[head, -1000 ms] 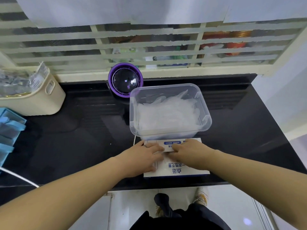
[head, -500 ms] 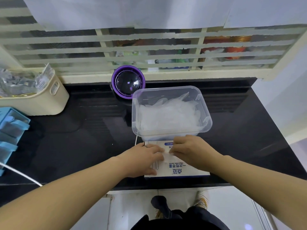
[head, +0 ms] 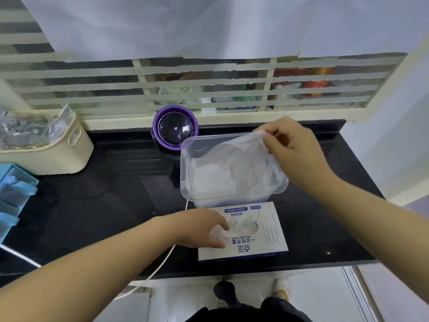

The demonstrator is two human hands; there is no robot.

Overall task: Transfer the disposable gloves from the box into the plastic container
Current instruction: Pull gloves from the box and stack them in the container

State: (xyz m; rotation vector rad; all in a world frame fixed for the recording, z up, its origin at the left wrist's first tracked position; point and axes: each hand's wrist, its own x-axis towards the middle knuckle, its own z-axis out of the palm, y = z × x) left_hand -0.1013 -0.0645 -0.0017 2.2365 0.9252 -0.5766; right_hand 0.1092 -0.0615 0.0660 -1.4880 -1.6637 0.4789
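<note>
Two bare hands are working over the black bench [head: 104, 205] as I am watching through the head camera. At the bench's left edge a blue organiser [head: 14, 194] is sitting, and behind it, in the far left corner, a cream basket [head: 58, 154] is holding clear packets. A white cable [head: 166, 259] is trailing over the near edge, passing under the left wrist. Against the far edge, about midway, a purple round device [head: 175, 127] is standing just behind the plastic container [head: 185, 173].

The left hand [head: 202, 228] is lying on the left half of the box [head: 255, 245], which is sitting flat at the near edge, just in front of the container. Its fingertips are reaching the box's top opening, where crumpled film is showing. That spot is blurred, so I cannot tell whether they are pinching anything or only pressing down.

The container is holding a pile of gloves [head: 216, 182]. The right hand [head: 294, 152] is hovering over the container's far right corner, thumb and fingers pinching a clear glove [head: 243, 152], which is hanging down onto the pile.
</note>
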